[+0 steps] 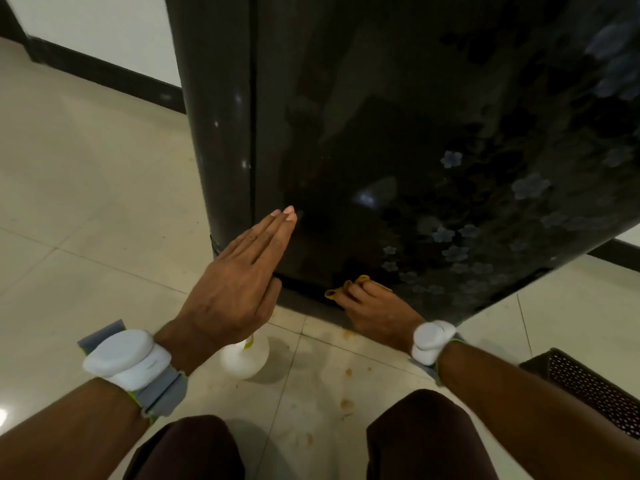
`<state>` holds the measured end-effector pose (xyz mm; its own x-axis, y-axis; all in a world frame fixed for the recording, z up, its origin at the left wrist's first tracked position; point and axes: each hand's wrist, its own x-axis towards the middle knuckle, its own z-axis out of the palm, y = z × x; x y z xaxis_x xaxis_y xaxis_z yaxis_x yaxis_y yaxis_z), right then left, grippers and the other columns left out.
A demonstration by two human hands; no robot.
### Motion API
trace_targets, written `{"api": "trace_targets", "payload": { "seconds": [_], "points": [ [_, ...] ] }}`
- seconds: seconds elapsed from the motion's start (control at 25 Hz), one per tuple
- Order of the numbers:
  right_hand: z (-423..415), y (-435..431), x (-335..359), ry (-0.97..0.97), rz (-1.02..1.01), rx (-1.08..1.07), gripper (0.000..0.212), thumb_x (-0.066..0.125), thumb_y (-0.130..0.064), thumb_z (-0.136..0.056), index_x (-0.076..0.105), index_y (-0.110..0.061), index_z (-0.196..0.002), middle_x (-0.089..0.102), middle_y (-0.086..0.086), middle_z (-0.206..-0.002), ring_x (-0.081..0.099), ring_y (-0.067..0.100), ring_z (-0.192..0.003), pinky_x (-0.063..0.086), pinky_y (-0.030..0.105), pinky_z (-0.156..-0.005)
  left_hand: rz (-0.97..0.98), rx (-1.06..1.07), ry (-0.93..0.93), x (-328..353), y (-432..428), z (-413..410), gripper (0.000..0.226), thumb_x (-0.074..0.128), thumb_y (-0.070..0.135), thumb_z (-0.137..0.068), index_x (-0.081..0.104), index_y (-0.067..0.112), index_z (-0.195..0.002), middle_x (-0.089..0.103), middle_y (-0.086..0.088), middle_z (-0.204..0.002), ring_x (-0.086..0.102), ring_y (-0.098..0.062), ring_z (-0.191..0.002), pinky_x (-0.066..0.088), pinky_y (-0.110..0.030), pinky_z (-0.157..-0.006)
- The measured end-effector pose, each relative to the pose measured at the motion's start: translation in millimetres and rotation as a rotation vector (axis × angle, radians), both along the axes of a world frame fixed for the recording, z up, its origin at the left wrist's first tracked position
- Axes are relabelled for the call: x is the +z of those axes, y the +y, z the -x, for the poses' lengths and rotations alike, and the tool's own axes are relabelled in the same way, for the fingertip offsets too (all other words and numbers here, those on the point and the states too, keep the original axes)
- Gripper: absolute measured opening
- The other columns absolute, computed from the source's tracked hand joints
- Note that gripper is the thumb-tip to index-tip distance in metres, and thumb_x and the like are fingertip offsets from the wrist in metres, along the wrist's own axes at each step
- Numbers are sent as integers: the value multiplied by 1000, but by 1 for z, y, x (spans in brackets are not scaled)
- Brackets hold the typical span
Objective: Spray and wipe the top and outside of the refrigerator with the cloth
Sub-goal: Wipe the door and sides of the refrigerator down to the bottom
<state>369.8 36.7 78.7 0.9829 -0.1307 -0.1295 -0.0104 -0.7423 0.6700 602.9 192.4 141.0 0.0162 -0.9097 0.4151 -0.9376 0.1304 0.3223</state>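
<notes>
The dark glossy refrigerator [381,133] with pale flower prints fills the upper part of the view, seen from low down near its base. My left hand [239,282] is flat with straight fingers, its fingertips touching the door near the left edge. My right hand [377,311] grips a yellow cloth [346,287] and presses it against the bottom edge of the door. A white spray bottle [246,358] stands on the floor, partly hidden under my left wrist.
Pale floor tiles [86,202] spread to the left, with brownish stains [346,403] in front of the fridge. A dark perforated basket [588,386] sits at the right edge. My knees [194,448] are at the bottom. A dark skirting board [104,71] runs along the white wall.
</notes>
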Motion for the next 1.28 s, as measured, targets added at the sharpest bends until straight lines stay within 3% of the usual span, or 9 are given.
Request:
{"api": "trace_targets", "payload": {
  "seconds": [0.2, 0.32, 0.48, 0.68, 0.92, 1.0, 1.12, 1.16, 1.28],
  "points": [
    [-145, 40, 32, -331, -159, 20, 38, 44, -10, -94, 63, -1, -125, 61, 16, -131, 54, 33, -123, 39, 36, -106, 8, 36, 27, -6, 1, -11, 62, 24, 32, -100, 21, 3, -154, 21, -12, -162, 18, -21, -151, 28, -43, -120],
    [-109, 32, 21, -110, -89, -30, 45, 36, -12, -94, 61, -6, -130, 58, 11, -132, 57, 31, -115, 44, 40, -102, 17, 44, 19, -6, 6, -17, 61, 22, 31, -99, 20, 4, -154, 21, -12, -162, 17, -19, -150, 21, -36, -122],
    [-29, 6, 6, -19, -80, 39, 46, 68, -23, -85, 63, -4, -127, 61, 9, -128, 60, 30, -106, 46, 38, -93, 16, 33, 9, 0, 8, -7, 67, 29, 25, -92, 18, 4, -155, 19, -11, -163, 17, -20, -151, 29, -45, -119],
    [-137, 31, 86, -425, -154, -29, 49, 32, -24, -89, 71, -14, -117, 69, 5, -120, 64, 26, -111, 48, 36, -95, 72, 68, 75, 18, -5, 0, 66, 27, 25, -92, 18, 3, -154, 18, -11, -163, 13, -19, -152, 26, -47, -120],
    [15, 6, 55, -41, 19, 118, 47, 38, -24, -92, 59, -11, -132, 60, 7, -131, 59, 27, -110, 31, 38, -95, 101, 74, 45, 40, -1, -1, 69, 28, 25, -90, 15, 6, -155, 17, -9, -164, 14, -19, -152, 29, -48, -119],
    [15, -6, 103, -226, 38, 112, 39, 38, -14, -96, 55, -8, -131, 61, 12, -125, 59, 31, -103, 38, 39, -86, 92, 45, 43, 43, -6, 10, 70, 29, 25, -90, 13, 8, -156, 14, -7, -164, 11, -16, -152, 26, -46, -121],
    [-19, -6, 175, -820, 65, -72, 37, 47, -11, -98, 55, -13, -134, 54, 16, -126, 50, 34, -101, 36, 42, -79, 119, -5, 21, 52, -17, 23, 70, 31, 22, -90, 14, 7, -156, 14, -7, -164, 11, -16, -152, 24, -44, -121],
    [-15, -5, 170, -852, 90, -58, 39, 48, -12, -98, 54, -14, -137, 50, 15, -129, 48, 35, -102, 35, 43, -79, 124, -23, 13, 55, -21, 28, 69, 31, 22, -90, 14, 7, -156, 15, -7, -164, 11, -16, -152, 25, -45, -121],
    [26, 6, 89, -330, 53, 54, 40, 55, -19, -94, 59, -10, -132, 52, 11, -132, 55, 33, -104, 33, 40, -85, 130, -43, 13, 60, -24, 39, 69, 30, 24, -91, 12, 9, -156, 13, -5, -165, 9, -14, -152, 24, -45, -121]
  ]
}}
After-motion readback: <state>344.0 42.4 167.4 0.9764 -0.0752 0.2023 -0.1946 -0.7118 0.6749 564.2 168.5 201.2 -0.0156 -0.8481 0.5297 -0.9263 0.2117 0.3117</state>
